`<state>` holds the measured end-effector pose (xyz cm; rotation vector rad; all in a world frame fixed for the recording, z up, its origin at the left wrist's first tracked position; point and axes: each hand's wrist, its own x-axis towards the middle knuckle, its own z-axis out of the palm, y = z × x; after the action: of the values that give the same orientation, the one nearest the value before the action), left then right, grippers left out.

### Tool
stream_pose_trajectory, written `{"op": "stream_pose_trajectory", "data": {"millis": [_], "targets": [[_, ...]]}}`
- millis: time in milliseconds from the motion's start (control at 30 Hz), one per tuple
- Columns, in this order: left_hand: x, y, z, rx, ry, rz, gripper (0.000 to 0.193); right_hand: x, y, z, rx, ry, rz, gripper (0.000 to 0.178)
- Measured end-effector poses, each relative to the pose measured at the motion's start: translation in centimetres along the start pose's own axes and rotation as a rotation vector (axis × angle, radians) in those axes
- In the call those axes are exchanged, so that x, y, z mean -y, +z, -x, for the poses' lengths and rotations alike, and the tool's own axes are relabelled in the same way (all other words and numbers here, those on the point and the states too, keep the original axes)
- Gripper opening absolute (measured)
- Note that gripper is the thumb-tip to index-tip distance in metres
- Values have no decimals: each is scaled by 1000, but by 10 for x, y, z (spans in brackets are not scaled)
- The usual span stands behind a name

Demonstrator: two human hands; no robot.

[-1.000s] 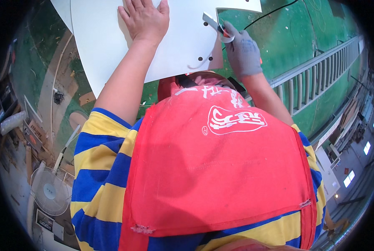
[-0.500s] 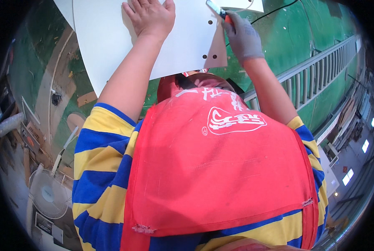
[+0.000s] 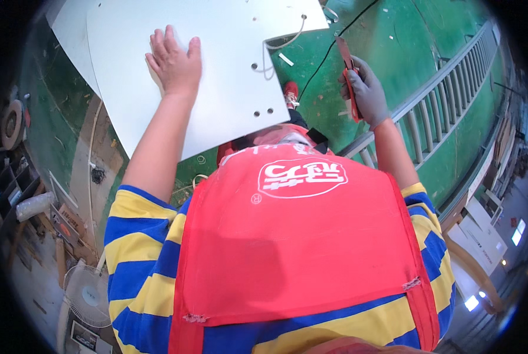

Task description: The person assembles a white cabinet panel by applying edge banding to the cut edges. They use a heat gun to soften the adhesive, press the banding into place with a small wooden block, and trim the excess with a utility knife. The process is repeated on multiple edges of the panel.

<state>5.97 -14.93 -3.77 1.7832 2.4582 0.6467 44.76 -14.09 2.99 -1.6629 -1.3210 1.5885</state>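
Bare left hand (image 3: 176,69) is resting flat, fingers spreading, with the white panel (image 3: 225,76) lying beneath them. Gloved right hand (image 3: 365,93) is gripping a red-handled knife (image 3: 349,75), its blade projecting beyond the fingers.

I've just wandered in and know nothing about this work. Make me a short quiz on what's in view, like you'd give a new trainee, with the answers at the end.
1. True or false: the left hand wears a glove.
2. Fill in the colour: the right hand holds a blade tool with a ____ handle.
3. Choose one: the left hand rests on (A) the ladder, (B) the white panel, (C) the fan.

Key: 1. False, it is bare. 2. Red. 3. B.
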Motion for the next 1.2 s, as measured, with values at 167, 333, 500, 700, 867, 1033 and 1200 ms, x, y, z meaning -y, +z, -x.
{"op": "stream_pose_trajectory", "data": {"millis": [167, 333, 500, 700, 867, 1033, 1200], "targets": [[42, -8, -62, 166, -39, 67, 83, 34, -12, -59, 226, 94, 52, 41], [86, -35, -116, 363, -100, -102, 90, 61, 1, -74, 414, 160, 95, 42], [29, -61, -167, 716, -188, -255, 122, 70, -4, -79, 503, 223, 252, 39], [-5, -56, -178, 764, -232, -413, 138, 73, 5, -61, 491, 253, 236, 37], [-21, -50, -194, 844, -216, -538, 142, 72, 4, -62, 427, 269, 215, 38], [-6, -56, -188, 892, -134, -594, 143, 68, 16, -46, 425, 299, 175, 35], [-25, -71, -183, 860, -272, -589, 141, 76, 10, -52, 475, 334, 200, 36]]}}
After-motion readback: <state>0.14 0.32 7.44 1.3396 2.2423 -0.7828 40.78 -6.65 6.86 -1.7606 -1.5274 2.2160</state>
